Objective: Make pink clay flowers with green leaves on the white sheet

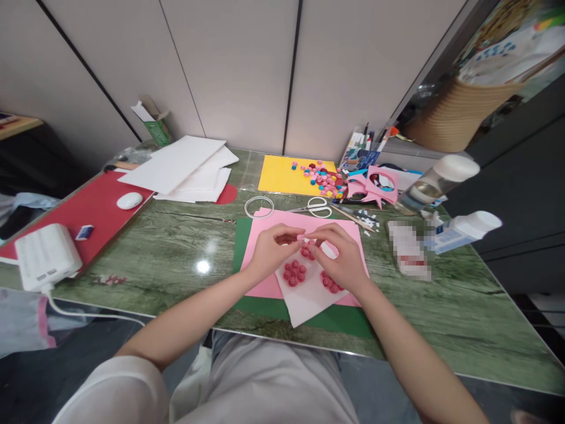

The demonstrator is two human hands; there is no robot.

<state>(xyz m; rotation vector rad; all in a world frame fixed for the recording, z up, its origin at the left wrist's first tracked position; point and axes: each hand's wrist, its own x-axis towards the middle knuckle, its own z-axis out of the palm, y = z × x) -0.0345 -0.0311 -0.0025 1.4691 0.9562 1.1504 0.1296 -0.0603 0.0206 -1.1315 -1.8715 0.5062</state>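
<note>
**A:** In the head view, where are the hands?

**B:** Both are over the middle of the green surface (176,259), close together. The left hand (270,252) and the right hand (344,262) bring their fingertips together on a tiny pink coil (301,237). Each grip is pinched closed on it from its own side.

**A:** And what lies under them?

**B:** There is a white sheet (309,303) with clusters of red coils (295,272) on it, some partly hidden by the right hand. The sheet lies on pink paper (265,227), and that lies on green paper (242,235). The held coil is just above the far edge of the white sheet.

**A:** What is farther off?

**B:** Just beyond the pink paper there are white-handled scissors (318,206) and a white ring (259,206). Farther back, yellow paper (278,174) carries a scatter of coloured coils (324,178). To the far left, a stack of white sheets (185,165) overlaps a red mat (97,206) with a white mouse (129,200) on it. A power bank (46,254) sits at the near left edge. On the right, a clear bottle (435,182) and a white tube (463,229) lie tilted.
</note>
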